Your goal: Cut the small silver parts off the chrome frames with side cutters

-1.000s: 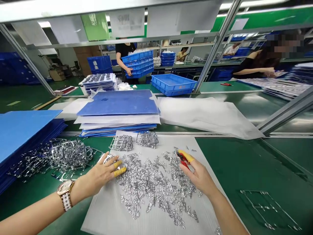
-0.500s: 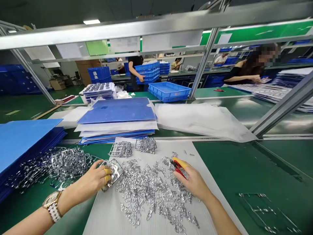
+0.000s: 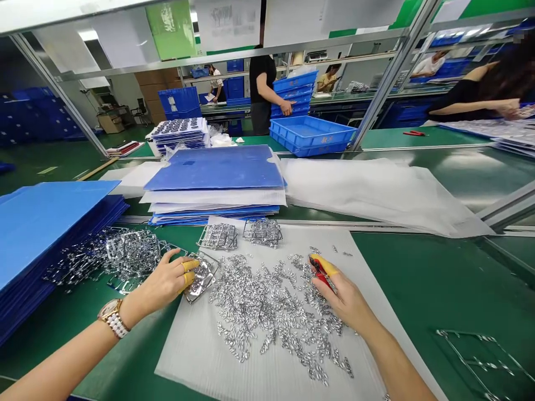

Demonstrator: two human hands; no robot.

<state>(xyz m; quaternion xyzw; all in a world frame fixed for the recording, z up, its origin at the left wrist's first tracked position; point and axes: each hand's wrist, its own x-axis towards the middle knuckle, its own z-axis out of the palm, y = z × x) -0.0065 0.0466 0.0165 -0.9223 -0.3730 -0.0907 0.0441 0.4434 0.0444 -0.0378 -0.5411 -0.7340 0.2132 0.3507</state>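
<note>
My left hand (image 3: 167, 281), with yellow finger cots on two fingers and a watch at the wrist, is closed on the edge of a shiny chrome part frame (image 3: 204, 281), which lies tilted at the sheet's left side. Its palm side is hidden. My right hand (image 3: 349, 298) grips red-handled nippers (image 3: 324, 274), their dark jaws pointing up and left over the small parts. Many small chrome pieces (image 3: 251, 301) lie scattered between both hands on a white foam sheet (image 3: 192, 356). Two stacks of chrome frames, a left one (image 3: 218, 236) and a right one (image 3: 263, 232), sit behind them.
A tangled heap of chrome frames (image 3: 131, 253) lies left, beside stacked blue sheets (image 3: 50, 214). An emptied-looking frame (image 3: 480, 365) rests at right on the green table. Behind are a blue-topped stack (image 3: 217, 170), a blue tray (image 3: 311, 135) and a person carrying crates (image 3: 295, 92).
The view has tilted down and shifted left, so the bench appears higher and farther right. The nippers' handles look closer together. Both hands keep their holds.
</note>
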